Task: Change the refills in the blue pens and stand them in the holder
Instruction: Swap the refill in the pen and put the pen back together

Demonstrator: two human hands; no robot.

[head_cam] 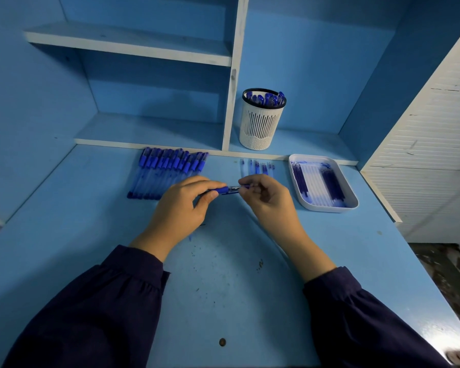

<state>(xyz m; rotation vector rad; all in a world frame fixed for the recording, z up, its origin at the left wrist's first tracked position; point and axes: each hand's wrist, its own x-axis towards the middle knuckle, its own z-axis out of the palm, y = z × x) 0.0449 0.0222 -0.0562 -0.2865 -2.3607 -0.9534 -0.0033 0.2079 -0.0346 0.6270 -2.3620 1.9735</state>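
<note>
My left hand [181,205] grips the barrel of one blue pen [222,190] just above the table [223,274], and my right hand [266,197] pinches its front end, so I judge this one is mid-change. A few pens stand in the holder [262,120]. The row of pens [168,173] waiting on the table is longer, so most of the work is left.

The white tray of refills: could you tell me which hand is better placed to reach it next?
Probably the right hand: the tray lies just to its right, while the left hand, farther away, grips the pen.
</note>
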